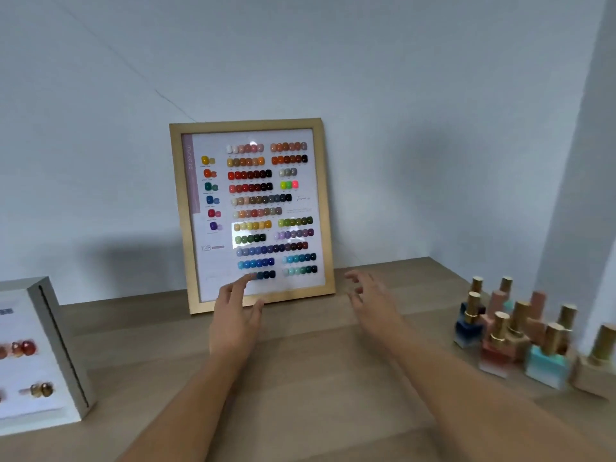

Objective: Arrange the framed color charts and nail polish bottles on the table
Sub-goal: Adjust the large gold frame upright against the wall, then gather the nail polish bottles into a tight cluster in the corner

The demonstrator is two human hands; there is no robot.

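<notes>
A gold-framed color chart [253, 211] stands on the wooden table [300, 378], leaning back against the wall. My left hand [235, 315] hovers in front of its lower edge with spread, relaxed fingers, holding nothing; whether a fingertip touches the glass is unclear. My right hand [370, 301] floats open just right of the frame's lower right corner, apart from it. A cluster of nail polish bottles [513, 331] with gold caps stands at the right of the table. A white-framed chart [36, 355] sits at the left edge, partly cut off.
A grey wall rises right behind the table, and a second wall closes the corner at the right behind the bottles. Bare wood lies between the two frames and between the gold frame and the bottles.
</notes>
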